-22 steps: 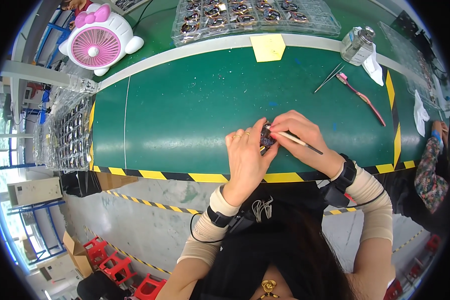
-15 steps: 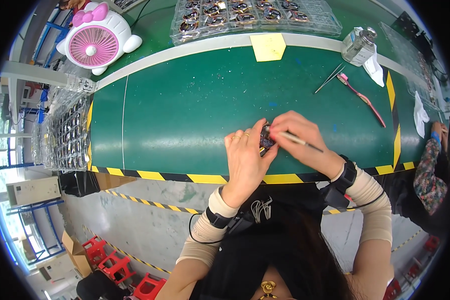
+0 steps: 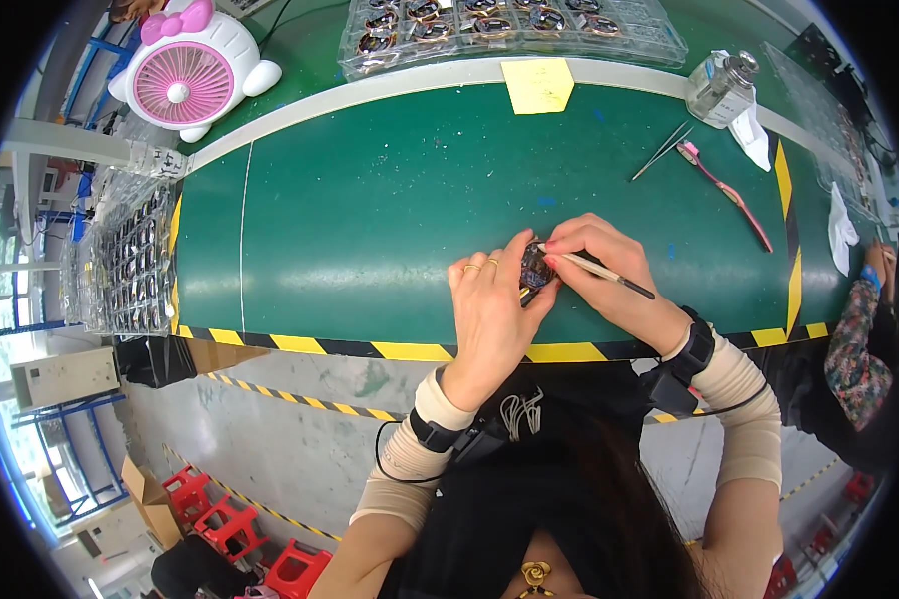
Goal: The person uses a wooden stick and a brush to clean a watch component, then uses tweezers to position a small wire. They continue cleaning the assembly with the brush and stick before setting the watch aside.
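Black, the small part (image 3: 536,270) right of mid-frame is pinched by fingers of the left hand (image 3: 491,304), apparently for steadiness, while the right hand (image 3: 619,250) grips a stick (image 3: 599,271) pencil-fashion, likely for control.

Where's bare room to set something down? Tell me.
Widest patch: green mat between the white line and the left hand, above the striped tape. Crowded: upper right, with tweezers, pink toothbrush and clear jar.

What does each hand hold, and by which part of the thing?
The left hand holds a small dark rounded part by its edge; the right hand holds a thin stick-like tool near its end closest to the part.
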Available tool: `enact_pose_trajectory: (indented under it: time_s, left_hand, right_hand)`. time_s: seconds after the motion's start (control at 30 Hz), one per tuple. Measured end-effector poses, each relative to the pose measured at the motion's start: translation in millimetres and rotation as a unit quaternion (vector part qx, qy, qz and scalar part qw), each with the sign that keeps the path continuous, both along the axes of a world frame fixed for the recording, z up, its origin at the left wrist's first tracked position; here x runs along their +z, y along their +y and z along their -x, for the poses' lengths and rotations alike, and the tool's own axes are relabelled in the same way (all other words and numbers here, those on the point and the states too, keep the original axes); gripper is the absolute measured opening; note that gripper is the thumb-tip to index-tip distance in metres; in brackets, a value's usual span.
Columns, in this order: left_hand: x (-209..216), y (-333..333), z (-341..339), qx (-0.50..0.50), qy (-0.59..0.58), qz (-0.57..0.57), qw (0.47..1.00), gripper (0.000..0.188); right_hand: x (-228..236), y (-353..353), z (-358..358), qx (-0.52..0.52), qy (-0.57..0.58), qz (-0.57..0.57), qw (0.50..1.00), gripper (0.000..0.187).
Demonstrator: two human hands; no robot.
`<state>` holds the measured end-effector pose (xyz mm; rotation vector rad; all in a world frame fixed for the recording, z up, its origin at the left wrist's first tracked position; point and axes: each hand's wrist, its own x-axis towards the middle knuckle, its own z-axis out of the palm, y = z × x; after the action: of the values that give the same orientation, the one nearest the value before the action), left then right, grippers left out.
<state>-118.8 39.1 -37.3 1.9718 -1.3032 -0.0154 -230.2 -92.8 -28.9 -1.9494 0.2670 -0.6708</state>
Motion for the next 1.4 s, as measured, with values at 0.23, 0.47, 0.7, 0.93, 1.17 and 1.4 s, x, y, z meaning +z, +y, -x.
enact_pose_trajectory:
  time_s: [0.23,0.47,0.7,0.93,1.17,1.4]
  left_hand:
    - [0,0,-1,-0.003,0.001,-0.005,1.0,0.054]
    - [0,0,-2,-0.005,0.0,-0.006,1.0,0.055]
    - [0,2,-1,-0.005,0.023,-0.009,1.0,0.059]
    - [0,2,-3,-0.011,-0.024,-0.027,0.999,0.064]
    - [5,0,0,0.018,-0.017,-0.014,1.0,0.058]
    - [-2,-2,3,0.037,-0.029,-0.012,0.999,0.052]
  right_hand:
    - [-1,-1,0,0.01,0.019,-0.08,0.997,0.007]
    - [0,0,-1,-0.012,0.032,-0.075,0.997,0.008]
    - [10,11,2,-0.04,0.015,-0.127,0.991,0.013]
    - [14,-11,2,-0.047,0.061,-0.249,0.965,0.012]
    - [2,0,-3,-0.037,0.058,-0.232,0.97,0.006]
    - [-1,5,-2,-0.037,0.111,-0.151,0.982,0.011]
